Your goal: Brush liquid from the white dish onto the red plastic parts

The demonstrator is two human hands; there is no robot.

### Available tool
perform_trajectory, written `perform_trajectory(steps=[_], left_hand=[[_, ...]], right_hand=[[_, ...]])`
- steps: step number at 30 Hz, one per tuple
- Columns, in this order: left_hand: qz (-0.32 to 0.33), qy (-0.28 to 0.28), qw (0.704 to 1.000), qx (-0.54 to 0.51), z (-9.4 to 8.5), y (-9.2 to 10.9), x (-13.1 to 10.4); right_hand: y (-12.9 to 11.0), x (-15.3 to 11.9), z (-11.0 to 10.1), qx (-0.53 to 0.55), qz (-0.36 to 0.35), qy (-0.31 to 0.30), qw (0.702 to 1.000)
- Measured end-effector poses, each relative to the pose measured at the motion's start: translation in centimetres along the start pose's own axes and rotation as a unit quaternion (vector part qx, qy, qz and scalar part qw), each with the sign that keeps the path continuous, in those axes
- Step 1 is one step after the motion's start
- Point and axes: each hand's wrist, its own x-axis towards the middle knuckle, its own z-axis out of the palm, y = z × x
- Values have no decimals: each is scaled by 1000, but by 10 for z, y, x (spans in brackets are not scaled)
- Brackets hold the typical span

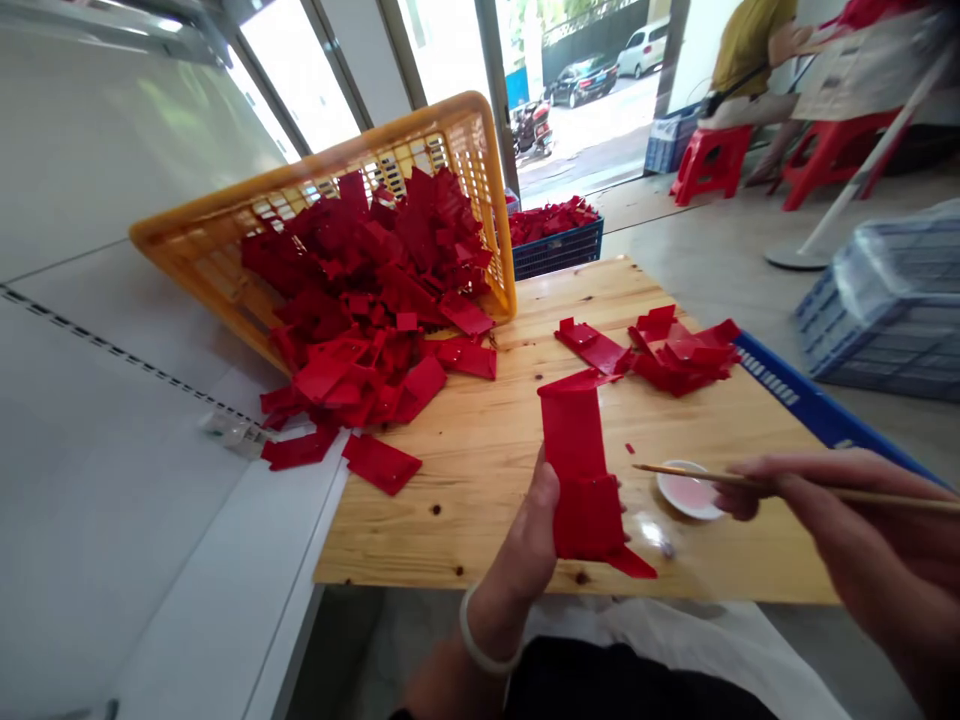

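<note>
My left hand [531,540] holds a red folded piece [577,470] upright above the wooden table [480,500], thumb along its left edge. Its top flap and a lower flap stick out. A thin brush [690,475] is pinched in my right hand [832,510], its tip pointing left, just right of the red piece and not touching it. Below the brush sits a small white dish [688,492] with pinkish liquid. Nearby on the table is a tiny red scrap [629,449].
An orange basket [225,290] on its side spills many red pieces [375,360] at the left. A smaller red pile [679,350] lies back right. Beyond are blue crates [562,250], red stools [712,165] and a seated person [750,50].
</note>
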Motion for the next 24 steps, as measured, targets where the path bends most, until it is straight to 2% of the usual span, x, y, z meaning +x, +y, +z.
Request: perform_trajectory(steps=[3, 5, 11, 15, 19, 24], left_hand=[[45, 23, 996, 69, 4, 5, -8], [52, 22, 993, 105, 6, 8, -11], [103, 40, 975, 192, 13, 16, -16], [91, 52, 975, 194, 16, 18, -15], [119, 36, 970, 208, 15, 17, -13], [110, 27, 974, 198, 15, 18, -13]], right_hand=[[-24, -3, 11, -20, -80, -53, 995], [-33, -3, 16, -27, -93, -71, 993], [-32, -1, 18, -84, -160, -122, 976], [-39, 4, 22, -91, -193, -126, 969], [-47, 9, 26, -107, -225, -115, 962], [-44, 7, 26, -100, -207, -118, 966]])
